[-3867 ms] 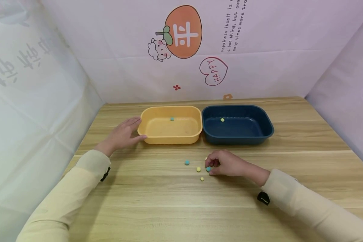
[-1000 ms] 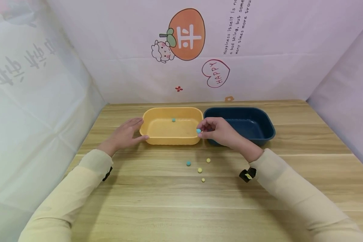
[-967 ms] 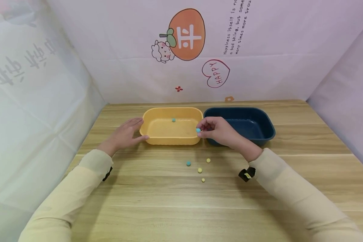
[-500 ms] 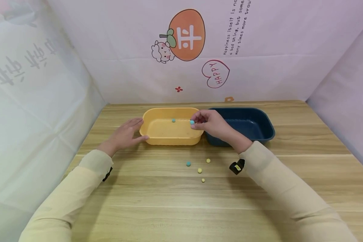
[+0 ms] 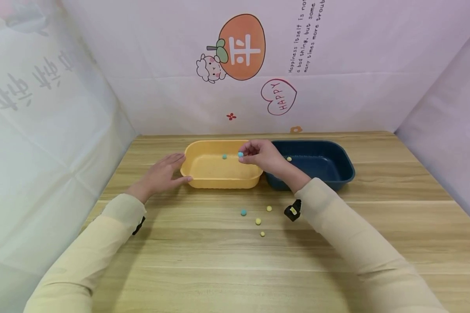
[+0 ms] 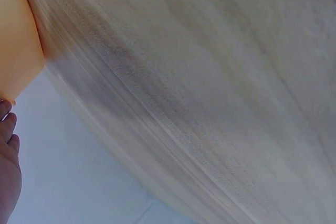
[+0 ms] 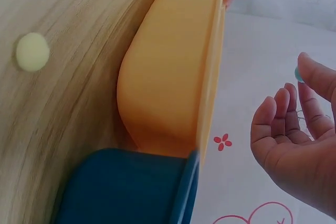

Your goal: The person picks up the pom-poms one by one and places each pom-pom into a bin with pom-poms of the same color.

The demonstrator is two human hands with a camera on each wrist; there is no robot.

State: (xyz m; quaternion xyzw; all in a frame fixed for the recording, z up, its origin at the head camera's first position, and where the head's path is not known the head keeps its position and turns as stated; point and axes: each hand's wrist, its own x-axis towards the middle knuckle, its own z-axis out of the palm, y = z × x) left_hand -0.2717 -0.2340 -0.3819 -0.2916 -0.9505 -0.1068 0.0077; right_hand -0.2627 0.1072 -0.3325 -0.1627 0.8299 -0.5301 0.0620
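My right hand pinches a small blue ball between thumb and index finger, above the right part of the yellow bin. The other fingers are curled behind it in the right wrist view. Another blue ball lies inside that bin. At the bin's left end rests my left hand, thumb at the front corner and fingers at the side. To the right stands a dark blue bin with a yellow ball in it, partly behind my right arm.
On the wooden table, in front of the bins, lie a blue ball and yellow balls, one nearest the bins, one in the middle and a smaller one. A printed cloth hangs behind the table.
My right hand has picked up a blue ball from the table and carried it up and left, from the gap between the bins to over the yellow bin. My left hand stays in place.
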